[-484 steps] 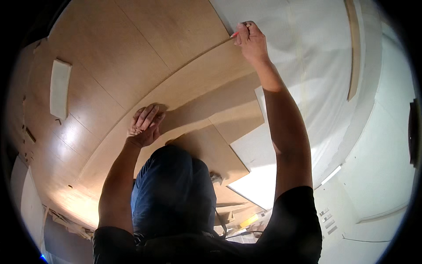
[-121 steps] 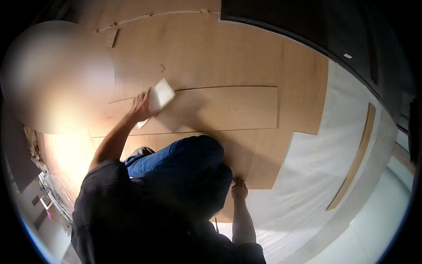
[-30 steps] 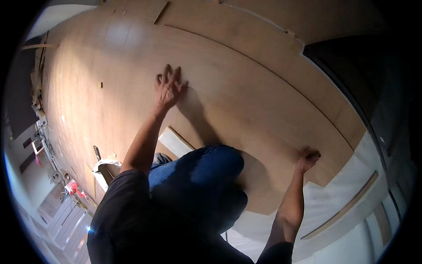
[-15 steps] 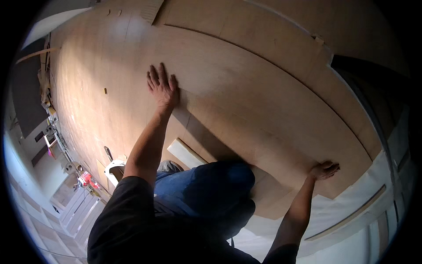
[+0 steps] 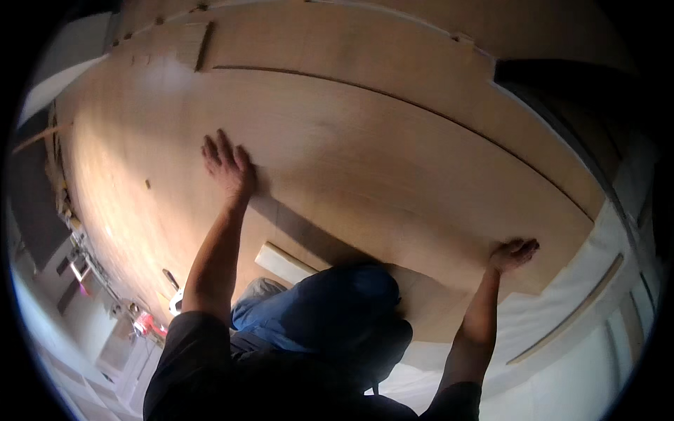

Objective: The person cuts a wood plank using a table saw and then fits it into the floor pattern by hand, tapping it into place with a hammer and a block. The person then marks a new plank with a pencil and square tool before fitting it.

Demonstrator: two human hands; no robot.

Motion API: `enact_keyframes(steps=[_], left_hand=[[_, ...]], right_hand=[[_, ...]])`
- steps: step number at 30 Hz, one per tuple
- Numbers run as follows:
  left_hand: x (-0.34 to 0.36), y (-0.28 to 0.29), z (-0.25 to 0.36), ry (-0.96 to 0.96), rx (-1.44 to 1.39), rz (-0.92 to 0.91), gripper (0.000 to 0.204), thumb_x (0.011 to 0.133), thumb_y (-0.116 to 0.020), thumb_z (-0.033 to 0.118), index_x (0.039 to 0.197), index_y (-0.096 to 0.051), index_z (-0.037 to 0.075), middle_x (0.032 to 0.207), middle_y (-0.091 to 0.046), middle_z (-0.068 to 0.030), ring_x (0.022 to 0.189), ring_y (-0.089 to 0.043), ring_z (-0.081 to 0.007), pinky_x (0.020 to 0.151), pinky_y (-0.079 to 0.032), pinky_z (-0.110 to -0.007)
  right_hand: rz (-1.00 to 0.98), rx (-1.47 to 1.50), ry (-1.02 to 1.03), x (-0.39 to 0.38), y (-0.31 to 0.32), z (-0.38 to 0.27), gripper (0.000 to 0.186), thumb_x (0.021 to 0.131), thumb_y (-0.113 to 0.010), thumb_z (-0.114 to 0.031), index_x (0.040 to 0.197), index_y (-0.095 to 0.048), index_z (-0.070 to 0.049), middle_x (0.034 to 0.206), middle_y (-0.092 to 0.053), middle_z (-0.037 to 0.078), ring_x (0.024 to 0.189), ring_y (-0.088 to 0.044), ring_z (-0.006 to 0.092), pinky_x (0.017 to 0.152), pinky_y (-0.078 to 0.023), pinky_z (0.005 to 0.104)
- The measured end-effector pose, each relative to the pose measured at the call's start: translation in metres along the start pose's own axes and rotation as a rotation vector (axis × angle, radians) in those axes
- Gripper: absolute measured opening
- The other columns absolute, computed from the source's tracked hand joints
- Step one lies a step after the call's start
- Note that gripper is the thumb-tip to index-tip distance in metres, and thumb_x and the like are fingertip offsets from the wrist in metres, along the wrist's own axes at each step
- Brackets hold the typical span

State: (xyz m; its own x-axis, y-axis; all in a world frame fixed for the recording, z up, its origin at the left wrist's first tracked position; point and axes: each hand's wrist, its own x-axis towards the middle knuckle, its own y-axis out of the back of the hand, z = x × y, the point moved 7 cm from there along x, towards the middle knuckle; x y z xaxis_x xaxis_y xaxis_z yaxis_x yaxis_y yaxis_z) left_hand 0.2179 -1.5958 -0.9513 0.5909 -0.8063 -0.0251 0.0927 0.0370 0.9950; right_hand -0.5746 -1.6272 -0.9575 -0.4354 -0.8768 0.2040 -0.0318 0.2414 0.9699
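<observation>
A long light-wood floor plank (image 5: 393,182) lies across the middle of the view, among other laid planks. My left hand (image 5: 226,166) rests flat on its left part with the fingers spread. At the plank's right end, my right hand (image 5: 514,254) presses on its near edge with fingers apart. Neither hand holds anything. My knee in blue jeans (image 5: 330,309) rests on the floor below the plank.
A short pale wood block (image 5: 282,263) lies by my knee. White underlay (image 5: 554,323) covers the floor at the right, with a thin wood strip (image 5: 569,312) on it. Small tools and red objects (image 5: 144,324) lie along the wall at the lower left.
My left hand has slid a little rightward and nearer along the plank. My right hand stays on the plank's right end.
</observation>
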Motion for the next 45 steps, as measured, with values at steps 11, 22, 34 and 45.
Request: enact_keyframes(steps=[11,22,34,45], left_hand=[[0.003,0.011,-0.023,-0.068,0.071,0.117,0.070,0.103,-0.028,0.058,0.155,-0.034,0.013,0.159,-0.026,-0.0251,0.144,-0.029,-0.0413,0.115,-0.027,-0.052],[-0.004,0.004,-0.016,-0.007,0.034,0.072,0.069,0.103,-0.027,0.058,0.157,-0.029,0.016,0.161,-0.025,-0.0198,0.147,-0.025,-0.0351,0.116,-0.025,-0.050],[-0.004,-0.001,-0.026,0.016,0.094,0.088,0.066,0.103,-0.028,0.056,0.156,-0.032,0.017,0.160,-0.027,-0.0173,0.146,-0.029,-0.0349,0.116,-0.027,-0.048],[0.007,-0.007,-0.003,-0.009,0.028,0.013,0.064,0.101,-0.036,0.048,0.157,-0.030,0.017,0.162,-0.019,-0.0222,0.149,-0.014,-0.0434,0.119,-0.012,-0.056]], right_hand=[[0.011,0.006,-0.018,0.003,-0.003,-0.052,0.060,0.103,-0.037,-0.038,0.145,-0.041,0.005,0.151,-0.039,0.027,0.142,-0.034,0.0409,0.121,-0.018,0.0523],[-0.052,0.025,-0.055,0.004,0.004,-0.035,0.061,0.101,-0.039,-0.041,0.150,-0.036,-0.004,0.157,-0.031,0.024,0.143,-0.026,0.0490,0.118,-0.020,0.0570],[-0.081,-0.024,-0.101,0.009,0.006,-0.035,0.062,0.100,-0.043,-0.039,0.153,-0.035,-0.007,0.159,-0.030,0.021,0.144,-0.025,0.0492,0.118,-0.020,0.0563],[0.103,-0.061,0.202,0.005,0.000,-0.027,0.059,0.106,-0.036,-0.039,0.145,-0.042,0.004,0.150,-0.044,0.023,0.139,-0.040,0.0390,0.118,-0.027,0.0486]])
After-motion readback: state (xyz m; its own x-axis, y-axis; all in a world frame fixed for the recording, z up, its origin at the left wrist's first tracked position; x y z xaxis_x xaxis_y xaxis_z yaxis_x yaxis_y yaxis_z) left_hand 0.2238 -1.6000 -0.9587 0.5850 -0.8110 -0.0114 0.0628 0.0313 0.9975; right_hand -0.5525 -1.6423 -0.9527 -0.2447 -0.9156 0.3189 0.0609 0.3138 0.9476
